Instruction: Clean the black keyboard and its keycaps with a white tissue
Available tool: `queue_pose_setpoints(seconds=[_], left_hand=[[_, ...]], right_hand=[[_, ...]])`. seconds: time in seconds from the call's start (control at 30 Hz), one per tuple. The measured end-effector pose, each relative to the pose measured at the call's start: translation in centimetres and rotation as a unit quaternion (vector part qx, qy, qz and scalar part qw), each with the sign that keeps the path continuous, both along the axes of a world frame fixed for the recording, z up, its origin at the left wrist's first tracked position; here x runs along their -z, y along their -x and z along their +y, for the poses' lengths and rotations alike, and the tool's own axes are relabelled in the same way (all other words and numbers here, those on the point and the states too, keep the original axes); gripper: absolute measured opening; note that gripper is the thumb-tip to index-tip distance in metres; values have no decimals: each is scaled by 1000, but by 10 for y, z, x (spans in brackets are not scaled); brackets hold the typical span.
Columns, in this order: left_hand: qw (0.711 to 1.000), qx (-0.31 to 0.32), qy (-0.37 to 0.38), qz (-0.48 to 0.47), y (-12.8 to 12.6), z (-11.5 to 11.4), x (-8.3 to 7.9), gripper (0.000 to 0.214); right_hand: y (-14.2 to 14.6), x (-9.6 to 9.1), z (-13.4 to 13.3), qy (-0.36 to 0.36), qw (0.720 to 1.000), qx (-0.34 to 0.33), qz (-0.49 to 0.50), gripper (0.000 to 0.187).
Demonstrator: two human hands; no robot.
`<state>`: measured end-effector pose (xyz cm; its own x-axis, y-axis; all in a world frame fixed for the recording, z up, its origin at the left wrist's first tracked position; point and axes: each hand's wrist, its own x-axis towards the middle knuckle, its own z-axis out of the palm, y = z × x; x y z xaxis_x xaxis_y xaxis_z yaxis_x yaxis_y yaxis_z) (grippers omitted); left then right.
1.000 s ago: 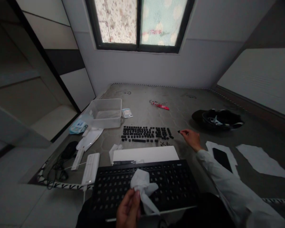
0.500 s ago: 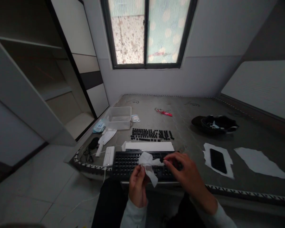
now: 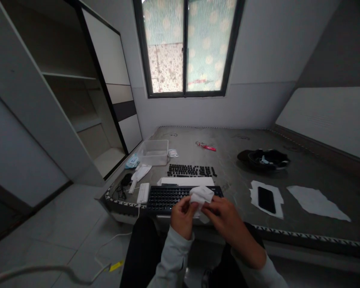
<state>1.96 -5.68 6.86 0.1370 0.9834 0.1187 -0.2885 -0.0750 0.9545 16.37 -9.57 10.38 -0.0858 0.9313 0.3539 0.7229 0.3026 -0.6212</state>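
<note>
Both my hands meet over the near edge of a black keyboard frame (image 3: 168, 197) with its keycaps off. My left hand (image 3: 183, 216) and my right hand (image 3: 225, 218) are both closed on a crumpled white tissue (image 3: 201, 195) held between them. Whether the small black keycap sits inside the tissue is hidden. Behind the keyboard lie a white board (image 3: 187, 181) and rows of loose black keycaps (image 3: 190, 171) laid out on the grey mat.
A clear plastic tub (image 3: 154, 152) stands at the mat's back left. A white remote-like device (image 3: 143, 193) and a black mouse (image 3: 125, 179) lie left. A phone (image 3: 265, 199) on white paper and a black cap (image 3: 264, 159) lie right. Wardrobe shelves stand left.
My right hand drew back from the keycap rows with a small black piece and joined my left hand at the tissue. The view pulled back from the mat.
</note>
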Motion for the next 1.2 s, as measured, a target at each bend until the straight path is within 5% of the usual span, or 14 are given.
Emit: queue_pose_setpoints(seconds=[0.2,0.33,0.57,0.8,1.07,1.2], left_hand=[[999,9,35,19,2,-3,-5,38],[998,33,5,61,-1,-13,-12,32],[990,64,-62,110,0,-25,-23,37],[990,95,-44,91,-2,-29,-21,43],[974,202,103,-27,-9,-30,-27,54],[976,185,109,-18,-10,-29,-26,50]], right_hand=[[-16,-14,-19,-91,988,123,26,21],[-8,-16,-18,-157,978,117,65,22],[6,4,-17,-54,983,-15,177,31],[12,30,-34,-30,944,94,314,35],[8,38,-42,-59,934,166,310,33],[3,39,-41,-77,948,141,274,30]])
